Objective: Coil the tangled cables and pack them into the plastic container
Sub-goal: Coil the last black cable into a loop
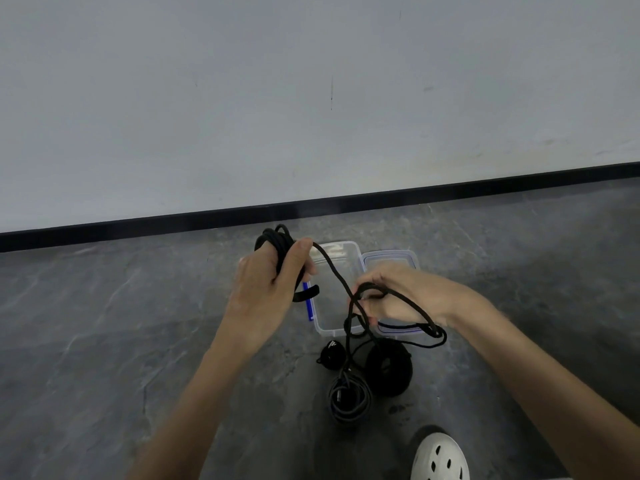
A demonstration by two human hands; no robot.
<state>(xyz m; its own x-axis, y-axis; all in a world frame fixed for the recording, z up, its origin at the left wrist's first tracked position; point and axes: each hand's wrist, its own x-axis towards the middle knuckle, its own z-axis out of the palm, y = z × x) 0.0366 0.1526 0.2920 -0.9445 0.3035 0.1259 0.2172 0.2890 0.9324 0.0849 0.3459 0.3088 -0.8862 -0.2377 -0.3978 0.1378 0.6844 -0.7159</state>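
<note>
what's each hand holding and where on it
The left hand grips the wound loops of the black cable. The right hand holds the same cable further along its loose, uncoiled run.

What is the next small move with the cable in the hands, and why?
Probably the right hand should carry its loose loop to the left hand and add it to the coil gripped there: a stretch of the black cable hangs uncoiled between them.
</note>
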